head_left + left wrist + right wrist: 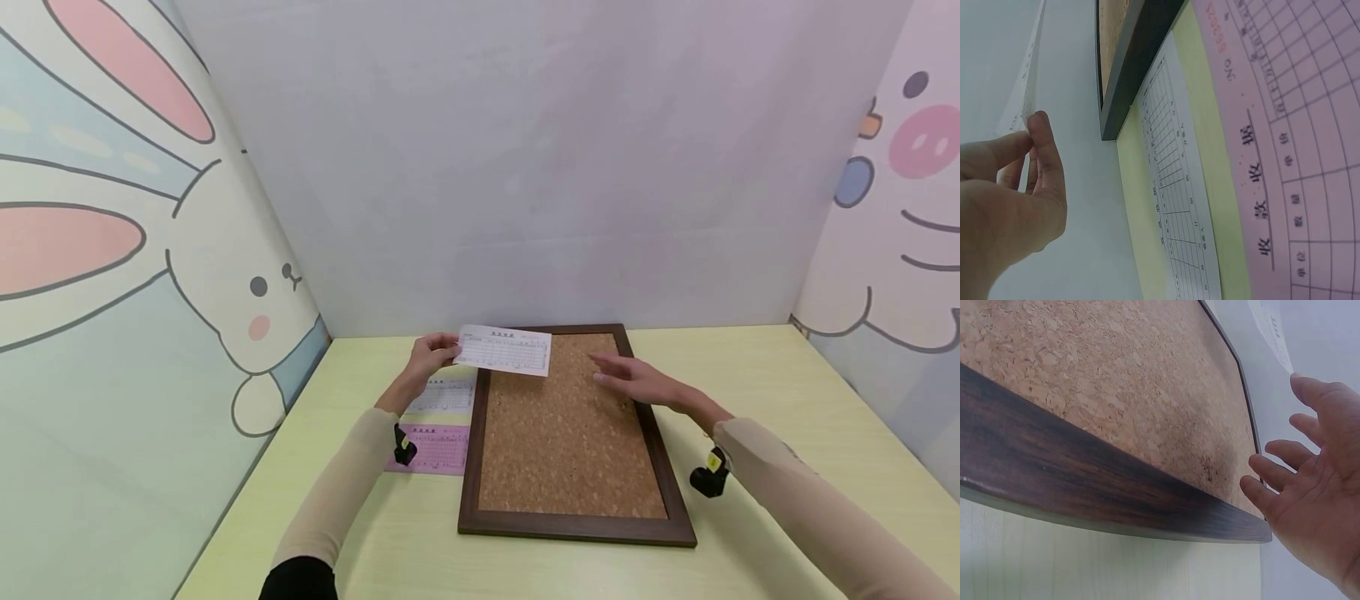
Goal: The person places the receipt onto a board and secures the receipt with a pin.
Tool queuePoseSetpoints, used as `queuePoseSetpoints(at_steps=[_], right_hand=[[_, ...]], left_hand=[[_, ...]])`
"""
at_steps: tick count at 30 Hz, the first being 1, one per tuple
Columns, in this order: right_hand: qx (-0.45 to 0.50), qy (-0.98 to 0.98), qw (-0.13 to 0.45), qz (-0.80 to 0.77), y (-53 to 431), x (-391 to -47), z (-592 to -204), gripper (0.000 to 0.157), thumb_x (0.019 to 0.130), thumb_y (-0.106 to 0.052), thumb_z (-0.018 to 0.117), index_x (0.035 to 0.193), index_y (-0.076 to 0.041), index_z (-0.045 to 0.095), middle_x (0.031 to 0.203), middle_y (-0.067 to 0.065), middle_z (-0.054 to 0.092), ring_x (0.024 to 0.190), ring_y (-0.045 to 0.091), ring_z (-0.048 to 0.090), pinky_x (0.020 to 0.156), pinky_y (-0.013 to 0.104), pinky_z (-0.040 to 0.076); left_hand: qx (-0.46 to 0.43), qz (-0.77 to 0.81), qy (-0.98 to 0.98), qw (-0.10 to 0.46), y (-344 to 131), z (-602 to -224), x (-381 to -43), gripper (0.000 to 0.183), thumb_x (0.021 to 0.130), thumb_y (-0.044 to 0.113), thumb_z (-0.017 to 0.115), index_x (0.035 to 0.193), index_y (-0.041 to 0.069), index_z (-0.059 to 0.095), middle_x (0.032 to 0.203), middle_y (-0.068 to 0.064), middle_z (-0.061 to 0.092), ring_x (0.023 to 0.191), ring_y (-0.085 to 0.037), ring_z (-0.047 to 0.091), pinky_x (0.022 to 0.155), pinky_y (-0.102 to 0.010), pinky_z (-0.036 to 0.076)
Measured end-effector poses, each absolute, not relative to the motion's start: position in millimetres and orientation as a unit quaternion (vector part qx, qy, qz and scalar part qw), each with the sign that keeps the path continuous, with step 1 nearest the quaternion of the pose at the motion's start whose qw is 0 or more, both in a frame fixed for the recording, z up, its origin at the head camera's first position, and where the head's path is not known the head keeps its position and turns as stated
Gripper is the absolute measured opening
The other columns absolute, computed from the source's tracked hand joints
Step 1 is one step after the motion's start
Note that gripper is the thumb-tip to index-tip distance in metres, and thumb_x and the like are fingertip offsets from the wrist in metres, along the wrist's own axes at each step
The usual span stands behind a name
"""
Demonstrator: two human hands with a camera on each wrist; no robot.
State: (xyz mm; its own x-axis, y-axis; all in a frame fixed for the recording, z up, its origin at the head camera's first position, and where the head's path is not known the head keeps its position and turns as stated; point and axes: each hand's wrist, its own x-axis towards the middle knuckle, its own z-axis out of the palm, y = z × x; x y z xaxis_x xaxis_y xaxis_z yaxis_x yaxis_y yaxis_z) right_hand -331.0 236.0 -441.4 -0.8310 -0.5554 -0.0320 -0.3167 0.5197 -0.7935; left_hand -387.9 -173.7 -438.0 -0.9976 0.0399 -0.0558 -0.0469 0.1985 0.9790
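Note:
Between thumb and fingers, my left hand [433, 357] pinches the left end of a white printed receipt slip [504, 350]. The slip is held up over the top left of a cork board [573, 442] with a dark wooden frame [577, 525]. In the left wrist view the slip [1029, 81] appears nearly edge-on. My right hand [637, 379] hovers above the board's upper right side, its fingers spread and loosely bent with nothing in them. The right wrist view shows that hand [1316, 469] near the far corner of the frame.
Left of the board, another white receipt slip [442, 396] lies on the pale yellow table [390, 533]. A pink receipt slip [435, 450] lies nearer, beside the frame's left edge. Behind the table stands a plain pale wall [525, 167], with cartoon-printed panels [247, 308] at both sides.

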Motion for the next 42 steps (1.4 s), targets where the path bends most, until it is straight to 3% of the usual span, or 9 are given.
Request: queuePoseSetpoints(at_steps=[23, 42], right_hand=[[-0.251, 0.861, 0.145, -0.418, 218, -331, -438, 0.068, 0.109, -0.037, 0.049, 0.16, 0.001, 0.025, 0.165, 0.027, 0.026, 0.151, 0.049, 0.029, 0.116, 0.063, 0.035], [-0.256, 0.845, 0.163, -0.44, 208, -334, -440, 0.062, 0.11, -0.027, 0.047, 0.16, 0.001, 0.023, 0.164, 0.029, 0.026, 0.151, 0.049, 0.027, 0.116, 0.064, 0.034]], left_hand=[[0.011, 0.63, 0.776, 0.035, -166, -438, -384, 0.027, 0.1, 0.008, 0.065, 0.126, -0.001, 0.066, 0.11, -0.011, 0.064, 0.09, -0.014, 0.064, 0.107, -0.055, 0.05], [0.014, 0.624, 0.781, 0.028, -161, -440, -383, 0.025, 0.099, 0.009, 0.066, 0.123, 0.001, 0.069, 0.109, -0.01, 0.065, 0.089, -0.012, 0.065, 0.104, -0.051, 0.053]])
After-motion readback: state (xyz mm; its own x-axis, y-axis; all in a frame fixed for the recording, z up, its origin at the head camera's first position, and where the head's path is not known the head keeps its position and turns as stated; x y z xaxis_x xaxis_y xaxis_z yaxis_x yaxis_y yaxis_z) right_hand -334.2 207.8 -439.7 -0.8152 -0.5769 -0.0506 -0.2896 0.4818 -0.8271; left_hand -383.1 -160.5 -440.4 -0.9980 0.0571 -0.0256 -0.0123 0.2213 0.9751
